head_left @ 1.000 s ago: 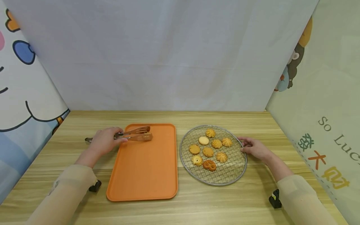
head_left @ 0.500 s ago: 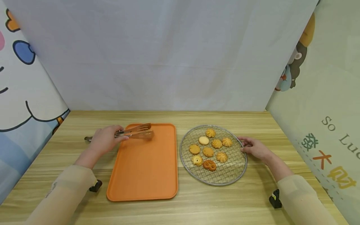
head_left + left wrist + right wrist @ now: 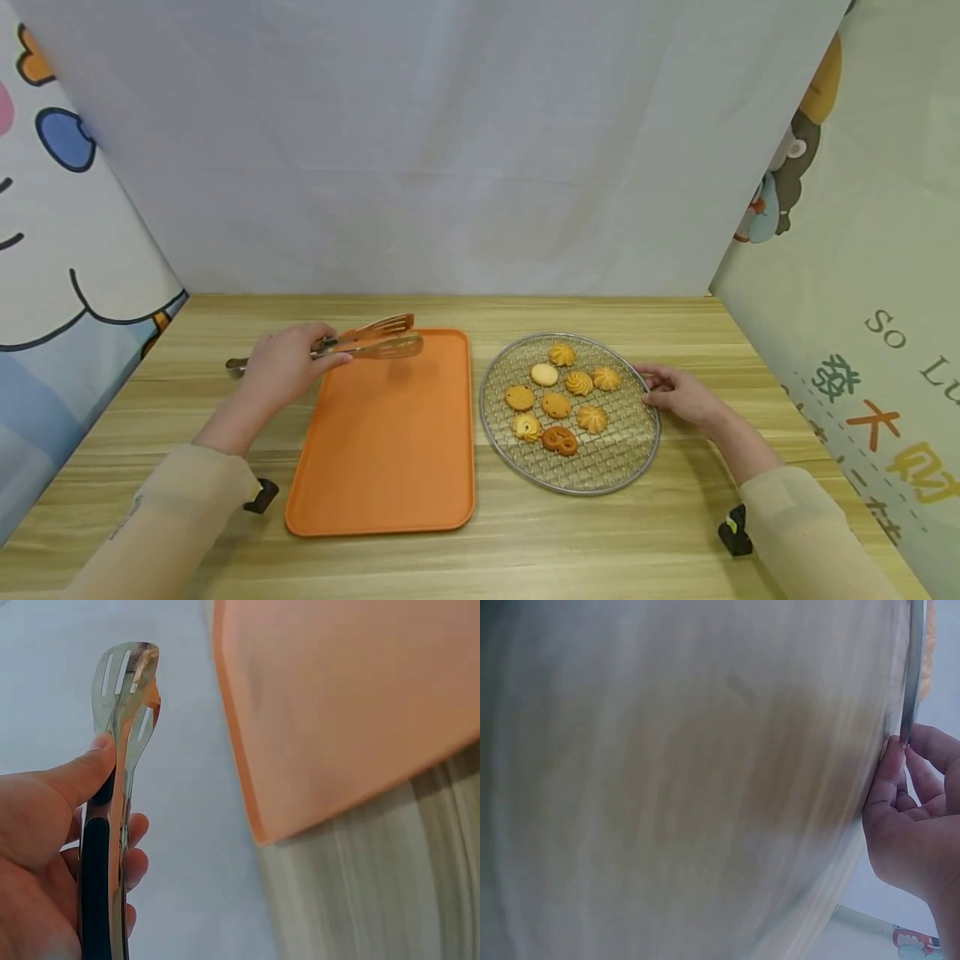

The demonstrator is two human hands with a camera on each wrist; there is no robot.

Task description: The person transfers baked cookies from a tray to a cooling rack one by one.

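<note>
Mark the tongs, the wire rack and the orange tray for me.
tongs (image 3: 378, 340): head view, on the slotted blades, lifted over the tray's far edge.
wire rack (image 3: 592, 471): head view, on bare mesh near its front rim.
orange tray (image 3: 382, 450): head view, on its bare middle.

I see open orange tray (image 3: 382, 450) surface between my hands; only the cookies (image 3: 558, 392) crowd the wire rack (image 3: 600, 467).

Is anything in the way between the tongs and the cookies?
Nothing visible. The left hand holds the tongs above the far end of the orange tray; only bare tray and table lie before the cookies on the wire rack.
</note>
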